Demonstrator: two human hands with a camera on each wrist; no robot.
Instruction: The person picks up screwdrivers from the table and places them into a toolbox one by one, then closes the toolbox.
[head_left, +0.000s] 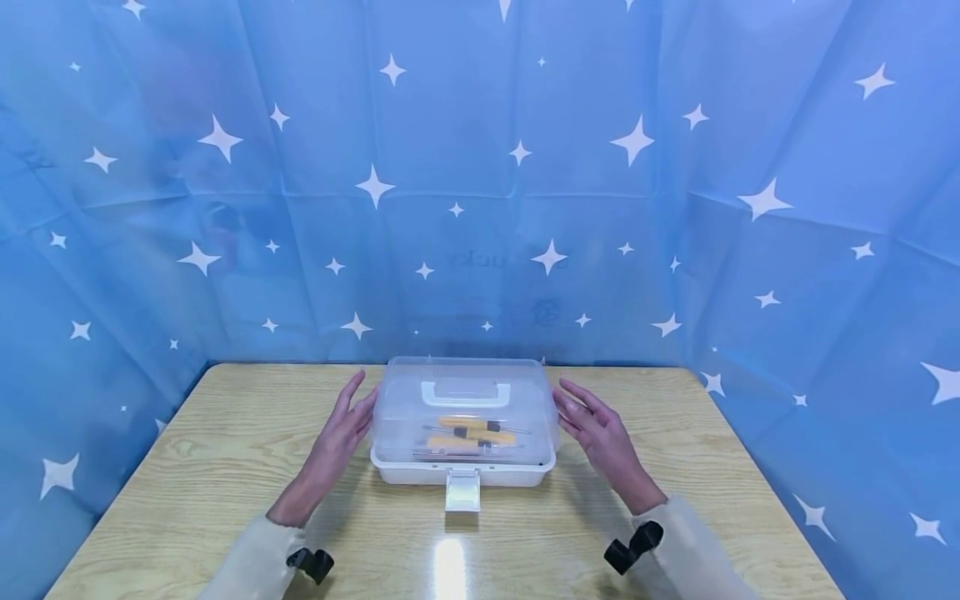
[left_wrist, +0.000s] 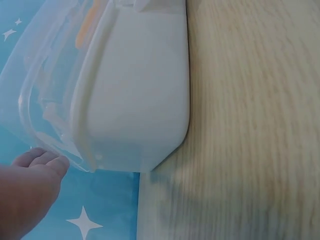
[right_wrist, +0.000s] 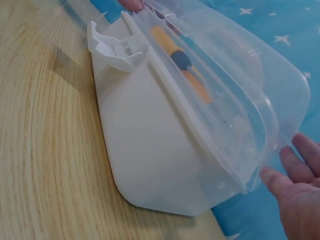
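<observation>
A storage box with a white base [head_left: 517,477] and a clear lid [head_left: 405,383] stands on the table. Its front latch [head_left: 462,493] is unfastened and sticks outward; a white handle [head_left: 465,402] lies on top of the lid. Through the lid show several tools [head_left: 453,422] with orange handles, dark collars and thin metal shafts. My left hand [head_left: 337,437] is at the box's left side, extended fingers right at the lid. On the opposite side my right hand [head_left: 603,437] has its fingers spread, tips at the lid's edge, as the right wrist view also shows.
The wood-grain table [head_left: 225,467] extends to both sides and in front of the box. Behind it hangs a blue curtain [head_left: 465,292] with white stars, close to the table's back edge. Black wrist cameras [head_left: 633,546] sit on both sleeves.
</observation>
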